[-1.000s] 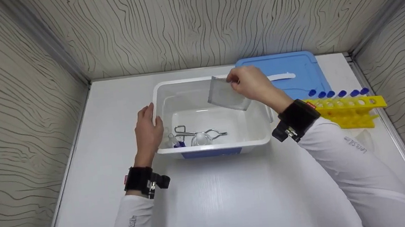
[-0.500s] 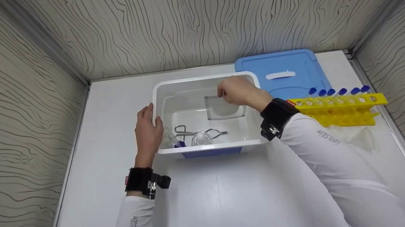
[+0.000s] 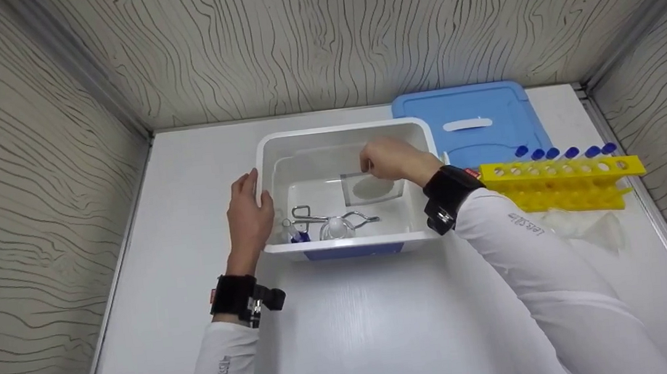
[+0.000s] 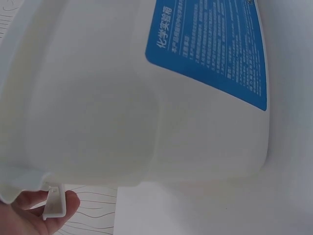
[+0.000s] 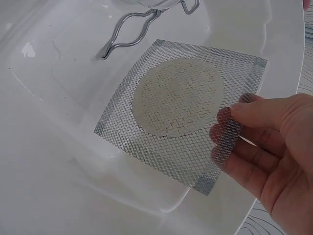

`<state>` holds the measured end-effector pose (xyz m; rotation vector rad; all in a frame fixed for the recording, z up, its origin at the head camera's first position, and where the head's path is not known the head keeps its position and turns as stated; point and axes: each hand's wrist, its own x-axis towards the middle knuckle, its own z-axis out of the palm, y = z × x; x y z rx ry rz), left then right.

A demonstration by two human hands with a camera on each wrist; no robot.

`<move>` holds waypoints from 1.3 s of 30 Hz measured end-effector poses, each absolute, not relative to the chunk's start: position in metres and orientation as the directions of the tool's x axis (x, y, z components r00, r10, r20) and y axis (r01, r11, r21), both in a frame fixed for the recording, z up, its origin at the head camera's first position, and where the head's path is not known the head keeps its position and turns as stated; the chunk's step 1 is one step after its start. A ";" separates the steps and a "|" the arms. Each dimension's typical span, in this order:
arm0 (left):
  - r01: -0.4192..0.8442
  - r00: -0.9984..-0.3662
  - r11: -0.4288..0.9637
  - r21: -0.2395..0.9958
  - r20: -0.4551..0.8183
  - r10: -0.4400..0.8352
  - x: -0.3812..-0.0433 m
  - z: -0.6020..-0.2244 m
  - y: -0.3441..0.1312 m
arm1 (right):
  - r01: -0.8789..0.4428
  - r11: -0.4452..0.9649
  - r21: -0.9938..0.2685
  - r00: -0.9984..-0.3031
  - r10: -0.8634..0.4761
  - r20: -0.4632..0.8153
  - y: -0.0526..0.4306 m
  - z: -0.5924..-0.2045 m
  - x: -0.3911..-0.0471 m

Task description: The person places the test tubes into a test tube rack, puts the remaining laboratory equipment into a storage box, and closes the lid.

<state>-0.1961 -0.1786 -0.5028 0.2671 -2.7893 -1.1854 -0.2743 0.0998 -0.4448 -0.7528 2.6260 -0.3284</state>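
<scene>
My right hand pinches a wire gauze by one edge, thumb on one face and fingers behind. The square mesh has a pale round centre and hangs tilted inside the white plastic bin, toward its right side. My left hand rests against the bin's left side with fingers fairly straight, beside a white side latch. On the bin floor lie metal crucible tongs, a round clear glass piece and a small tube with a purple-blue cap.
A blue lid with a white handle lies behind the bin on the right. To the right stands a yellow test tube rack with several blue-capped tubes. A clear funnel-like piece lies near it, partly behind the right sleeve. Patterned walls enclose the table.
My right hand has moved left and lower, bringing the wire gauze from above the bin's back right down inside it. My left hand has stayed at the bin's left side.
</scene>
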 end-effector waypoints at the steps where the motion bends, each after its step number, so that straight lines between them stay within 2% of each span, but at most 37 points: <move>1: -0.120 -0.980 0.682 0.722 0.025 -0.199 -0.196 -0.503 -0.178 | -0.453 0.831 -0.322 -0.782 -0.544 -0.304 0.100 -0.445 -0.275; 13: -0.102 -0.980 0.691 0.716 0.048 -0.195 -0.196 -0.505 -0.180 | -0.435 0.839 -0.326 -0.814 -0.521 -0.255 0.106 -0.443 -0.276; 27: -0.114 -0.981 0.690 0.715 0.031 -0.194 -0.195 -0.503 -0.185 | -0.445 0.767 -0.462 -0.842 -0.534 -0.074 0.130 -0.426 -0.263; 39: -0.101 -0.980 0.687 0.720 0.045 -0.192 -0.198 -0.504 -0.190 | -0.374 0.746 -0.552 -0.898 -0.440 0.013 0.170 -0.416 -0.237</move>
